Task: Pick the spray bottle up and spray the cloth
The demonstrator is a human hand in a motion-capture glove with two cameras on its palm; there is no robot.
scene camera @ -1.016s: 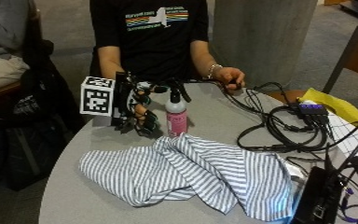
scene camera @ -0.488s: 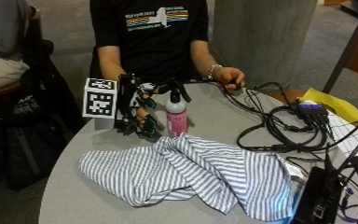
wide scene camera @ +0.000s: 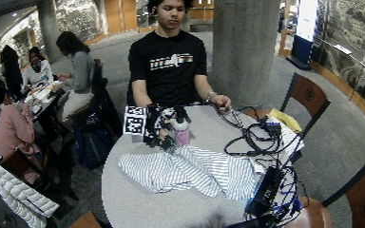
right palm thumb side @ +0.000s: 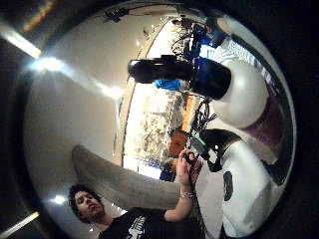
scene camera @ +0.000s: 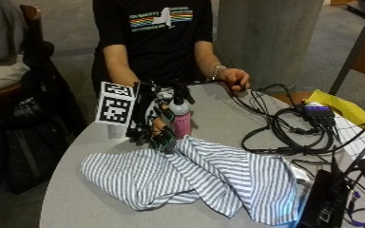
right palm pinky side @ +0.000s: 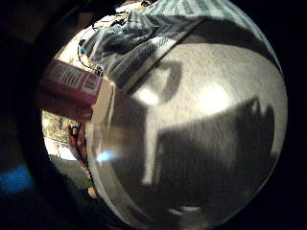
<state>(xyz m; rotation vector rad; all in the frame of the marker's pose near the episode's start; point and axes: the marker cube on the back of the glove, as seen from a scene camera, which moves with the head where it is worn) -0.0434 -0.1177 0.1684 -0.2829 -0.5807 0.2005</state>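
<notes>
A spray bottle (scene camera: pixel 181 116) with a pink body and a black trigger head stands upright on the round grey table (scene camera: pixel 226 114). My gloved right hand (scene camera: pixel 154 126) is right beside it on the side away from the cables, fingers hanging curled by the bottle's base, not seen wrapped round it. The bottle (right palm thumb side: pixel 234 94) looms close at the side of the thumb side palm view, and its red label (right palm pinky side: pixel 69 88) shows in the little finger side view. A blue-and-white striped cloth (scene camera: pixel 201 175) lies crumpled in front of the bottle, its edge (right palm pinky side: pixel 139 33) near the hand.
The person's bare left hand (scene camera: pixel 234 78) holds black cables (scene camera: pixel 283 128) that loop across the table's far side. A yellow bag (scene camera: pixel 334 104), papers and a black device (scene camera: pixel 318 204) lie by that edge. A chair (scene camera: pixel 360 61) and a concrete pillar (scene camera: pixel 264 38) stand behind.
My gloved hand has shifted down and closer to the spray bottle. The bottle, the cloth and the bare hand have stayed where they were.
</notes>
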